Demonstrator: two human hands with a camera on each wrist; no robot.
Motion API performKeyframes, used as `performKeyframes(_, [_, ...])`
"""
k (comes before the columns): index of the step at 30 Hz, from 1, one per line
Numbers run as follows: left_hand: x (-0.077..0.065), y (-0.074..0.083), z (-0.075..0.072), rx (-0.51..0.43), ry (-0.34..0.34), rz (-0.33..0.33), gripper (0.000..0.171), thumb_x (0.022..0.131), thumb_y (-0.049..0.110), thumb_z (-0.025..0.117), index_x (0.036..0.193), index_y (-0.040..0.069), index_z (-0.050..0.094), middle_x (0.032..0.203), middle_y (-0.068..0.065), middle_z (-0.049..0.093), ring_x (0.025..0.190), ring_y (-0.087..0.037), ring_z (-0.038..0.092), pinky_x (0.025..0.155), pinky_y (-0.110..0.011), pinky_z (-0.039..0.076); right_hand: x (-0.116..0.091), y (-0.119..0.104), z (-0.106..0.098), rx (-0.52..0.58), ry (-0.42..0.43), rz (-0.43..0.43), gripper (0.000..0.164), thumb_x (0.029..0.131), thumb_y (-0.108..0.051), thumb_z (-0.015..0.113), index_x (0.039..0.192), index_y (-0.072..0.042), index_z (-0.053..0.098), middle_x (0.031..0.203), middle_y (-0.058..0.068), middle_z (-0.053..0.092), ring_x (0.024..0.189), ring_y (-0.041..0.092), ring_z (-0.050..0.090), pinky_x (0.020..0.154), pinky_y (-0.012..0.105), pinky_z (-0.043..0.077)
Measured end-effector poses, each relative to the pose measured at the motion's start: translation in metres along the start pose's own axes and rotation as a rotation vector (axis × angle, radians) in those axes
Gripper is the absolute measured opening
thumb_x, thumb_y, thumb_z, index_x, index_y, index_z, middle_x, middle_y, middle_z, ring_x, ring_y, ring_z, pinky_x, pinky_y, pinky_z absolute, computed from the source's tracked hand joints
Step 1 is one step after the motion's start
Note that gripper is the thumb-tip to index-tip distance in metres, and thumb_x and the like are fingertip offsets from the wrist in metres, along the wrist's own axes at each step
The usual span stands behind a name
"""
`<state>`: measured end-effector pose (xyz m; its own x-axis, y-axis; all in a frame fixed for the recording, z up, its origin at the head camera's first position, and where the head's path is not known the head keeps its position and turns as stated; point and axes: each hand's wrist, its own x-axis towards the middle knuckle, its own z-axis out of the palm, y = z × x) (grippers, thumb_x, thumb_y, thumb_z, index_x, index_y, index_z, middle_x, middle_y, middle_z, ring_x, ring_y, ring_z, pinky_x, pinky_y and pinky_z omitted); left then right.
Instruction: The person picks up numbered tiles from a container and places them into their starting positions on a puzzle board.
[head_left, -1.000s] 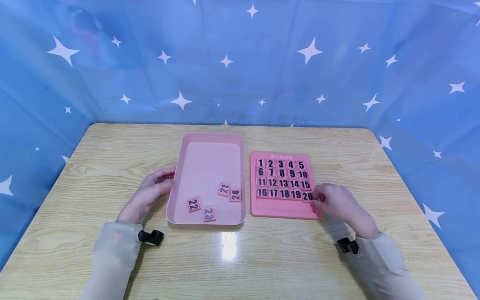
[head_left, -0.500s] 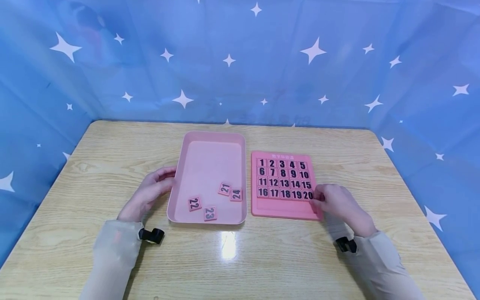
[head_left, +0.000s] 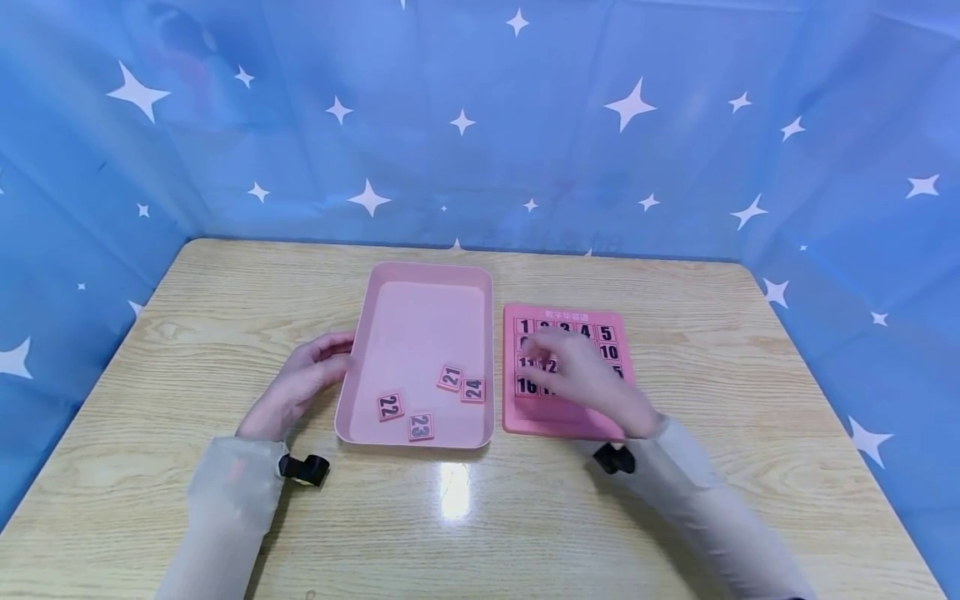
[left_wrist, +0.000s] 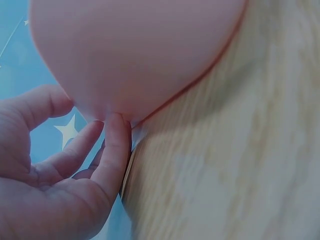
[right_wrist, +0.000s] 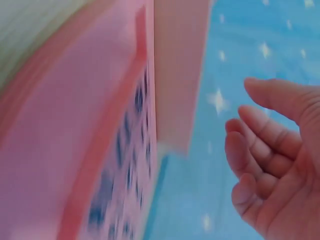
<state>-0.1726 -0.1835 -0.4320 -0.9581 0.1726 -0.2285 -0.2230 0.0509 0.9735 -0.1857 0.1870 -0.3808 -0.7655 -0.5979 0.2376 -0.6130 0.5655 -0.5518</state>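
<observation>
My left hand (head_left: 307,375) rests at the left side of a pink tray (head_left: 427,325). Its fingertips touch the tray's outer wall in the left wrist view. Inside the tray lie loose number tiles: 21 (head_left: 450,377), 24 (head_left: 472,390), 22 (head_left: 390,407) and 23 (head_left: 421,427). Over the pink number-puzzle board (head_left: 555,418) is my right hand (head_left: 576,367), which hides part of the tiles. In the right wrist view that hand's fingers are loosely bent, with nothing between them. Rows of numbered tiles fill the board's upper part; its lowest strip shows bare pink.
The tray and board sit side by side on a wooden table (head_left: 480,542), with a narrow gap between. A blue star-patterned curtain (head_left: 420,167) stands behind and at both sides. A light reflection shows on the tabletop before the tray.
My right hand has left the tile 20 at the board's right edge and moved left across the board toward the tray. Tile 20 now sits in line with its row. The left hand stays.
</observation>
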Motion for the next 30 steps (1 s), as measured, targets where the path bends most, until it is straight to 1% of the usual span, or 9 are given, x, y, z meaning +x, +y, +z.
performKeyframes(4, [0.000, 0.000, 0.000, 0.001, -0.003, -0.008, 0.054, 0.089, 0.002, 0.055, 0.137, -0.013, 0.034, 0.135, -0.032, 0.040, 0.098, -0.004, 0.054, 0.083, -0.017, 0.046, 0.026, -0.012, 0.029, 0.004, -0.075, 0.009, 0.018, 0.079, -0.011, 0.074, 0.092, -0.001, 0.066, 0.086, 0.006, 0.065, 0.078, 0.018, 0.060, 0.071, 0.028, 0.052])
performKeyframes(7, [0.000, 0.000, 0.000, -0.003, -0.001, -0.009, 0.055, 0.089, 0.003, 0.056, 0.137, -0.012, 0.034, 0.136, -0.032, 0.039, 0.098, -0.004, 0.054, 0.083, -0.017, 0.046, 0.039, -0.016, 0.045, -0.096, -0.095, 0.007, 0.025, 0.079, -0.022, 0.075, 0.094, -0.003, 0.067, 0.089, 0.005, 0.065, 0.081, 0.018, 0.058, 0.074, 0.029, 0.049])
performKeyframes(10, [0.000, 0.000, 0.000, -0.010, 0.002, -0.009, 0.055, 0.089, 0.002, 0.056, 0.137, -0.013, 0.034, 0.136, -0.032, 0.039, 0.097, -0.003, 0.055, 0.083, -0.017, 0.046, 0.047, -0.018, 0.055, -0.225, -0.073, -0.018, 0.029, 0.075, -0.029, 0.077, 0.092, -0.007, 0.069, 0.088, 0.004, 0.066, 0.082, 0.018, 0.055, 0.077, 0.031, 0.046])
performKeyframes(12, [0.000, 0.000, 0.000, -0.009, 0.004, -0.008, 0.055, 0.089, 0.002, 0.056, 0.137, -0.013, 0.034, 0.135, -0.032, 0.039, 0.097, -0.003, 0.055, 0.083, -0.016, 0.046, 0.050, -0.019, 0.059, -0.296, -0.062, -0.036, 0.031, 0.073, -0.033, 0.078, 0.090, -0.009, 0.070, 0.088, 0.002, 0.067, 0.082, 0.017, 0.053, 0.076, 0.031, 0.044])
performKeyframes(14, [0.000, 0.000, 0.000, -0.006, 0.005, -0.004, 0.055, 0.089, 0.002, 0.056, 0.136, -0.013, 0.034, 0.135, -0.032, 0.040, 0.097, -0.002, 0.054, 0.083, -0.016, 0.046, 0.053, -0.021, 0.062, -0.338, -0.079, -0.043, 0.032, 0.071, -0.037, 0.079, 0.089, -0.011, 0.071, 0.086, 0.000, 0.066, 0.080, 0.016, 0.050, 0.074, 0.031, 0.042])
performKeyframes(19, [0.000, 0.000, 0.000, 0.002, 0.010, 0.006, 0.054, 0.088, 0.001, 0.055, 0.136, -0.014, 0.034, 0.134, -0.033, 0.040, 0.097, -0.002, 0.054, 0.083, -0.016, 0.046, 0.059, -0.027, 0.068, -0.403, -0.179, 0.004, 0.031, 0.071, -0.042, 0.078, 0.086, -0.015, 0.071, 0.080, -0.005, 0.060, 0.079, 0.014, 0.043, 0.074, 0.029, 0.038])
performKeyframes(23, [0.000, 0.000, 0.001, 0.005, 0.013, 0.013, 0.053, 0.089, 0.000, 0.055, 0.135, -0.015, 0.035, 0.134, -0.034, 0.040, 0.097, -0.002, 0.054, 0.083, -0.016, 0.046, 0.062, -0.030, 0.071, -0.450, -0.232, 0.037, 0.030, 0.071, -0.042, 0.077, 0.086, -0.017, 0.071, 0.078, -0.006, 0.056, 0.079, 0.014, 0.040, 0.074, 0.029, 0.036])
performKeyframes(27, [0.000, 0.001, 0.001, 0.006, 0.016, 0.009, 0.053, 0.089, 0.000, 0.054, 0.135, -0.015, 0.035, 0.134, -0.034, 0.041, 0.097, -0.002, 0.054, 0.083, -0.015, 0.046, 0.063, -0.030, 0.072, -0.477, -0.250, 0.037, 0.029, 0.071, -0.041, 0.076, 0.087, -0.017, 0.071, 0.079, -0.006, 0.056, 0.079, 0.014, 0.040, 0.074, 0.029, 0.035])
performKeyframes(30, [0.000, 0.000, 0.000, 0.008, 0.014, 0.001, 0.053, 0.089, 0.001, 0.054, 0.136, -0.014, 0.035, 0.134, -0.033, 0.040, 0.097, -0.003, 0.054, 0.083, -0.015, 0.046, 0.062, -0.030, 0.072, -0.462, -0.243, 0.032, 0.030, 0.072, -0.042, 0.076, 0.089, -0.017, 0.071, 0.080, -0.006, 0.058, 0.080, 0.013, 0.042, 0.076, 0.030, 0.036])
